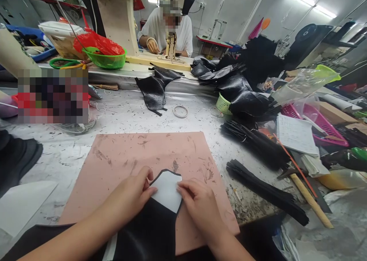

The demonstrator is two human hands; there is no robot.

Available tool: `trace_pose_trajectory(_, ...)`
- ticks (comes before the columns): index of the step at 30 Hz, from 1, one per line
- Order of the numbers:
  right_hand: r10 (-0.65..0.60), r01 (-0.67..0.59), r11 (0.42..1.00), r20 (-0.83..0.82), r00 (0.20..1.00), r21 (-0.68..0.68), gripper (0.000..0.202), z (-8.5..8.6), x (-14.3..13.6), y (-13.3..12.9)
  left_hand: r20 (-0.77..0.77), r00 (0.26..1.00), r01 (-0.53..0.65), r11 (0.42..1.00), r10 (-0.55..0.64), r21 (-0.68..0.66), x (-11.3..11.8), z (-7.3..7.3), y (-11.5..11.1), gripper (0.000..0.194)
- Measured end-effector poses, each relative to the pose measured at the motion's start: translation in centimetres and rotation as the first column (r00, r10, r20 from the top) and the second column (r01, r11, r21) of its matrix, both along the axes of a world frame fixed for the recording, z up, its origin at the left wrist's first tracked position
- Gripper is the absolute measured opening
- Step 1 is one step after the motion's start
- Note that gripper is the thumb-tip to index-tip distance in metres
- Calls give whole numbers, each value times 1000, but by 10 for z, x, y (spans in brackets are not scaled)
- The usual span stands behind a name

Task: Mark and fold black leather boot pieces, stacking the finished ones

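Observation:
A black leather piece (149, 230) lies on a pink board (149, 148) in front of me. On its far end sits a white patch (166, 190) with angled sides, and a narrow black margin shows around its edge. My left hand (140, 188) pinches the left edge of the patch between thumb and fingers. At the opposite edge, my right hand (197, 198) is closed in a pinch, thumb and forefinger on the patch's right side. Whether the fingertips also grip the leather beneath cannot be made out.
Black leather pieces (156, 87) and a tape roll (180, 111) lie beyond the board. Bundled black strips (266, 188), a wooden-handled hammer (311, 201) and a notebook (296, 134) are at right. Stacked black pieces (17, 157) lie left. A person (183, 27) sits at a sewing machine (114, 20).

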State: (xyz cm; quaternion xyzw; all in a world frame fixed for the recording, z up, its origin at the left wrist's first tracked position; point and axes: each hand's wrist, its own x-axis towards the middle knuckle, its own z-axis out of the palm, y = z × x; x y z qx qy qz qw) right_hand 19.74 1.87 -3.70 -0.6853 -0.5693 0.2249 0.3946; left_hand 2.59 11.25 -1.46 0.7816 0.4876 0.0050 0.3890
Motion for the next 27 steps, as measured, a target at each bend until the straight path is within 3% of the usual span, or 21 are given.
trace_pose_trajectory(6,24,-27,999,83,996,34,17,-2,0,1,-42,999,24,1000,-24,4,2,-2,1,7)
trace_pose_trajectory(18,43,-46,999,89,995,25,19,-2,-3,0,-81,995,50,999,-50,-2,5,0,4,10)
trace_pose_trajectory(25,-71,57,997,303,950,55,16,1,10,2,-96,994,59,998,-58,8,6,0,5,8)
trace_pose_trajectory(27,-27,-6,995,326,945,98,19,2,7,3,-93,994,60,998,-57,21,6,0,5,7)
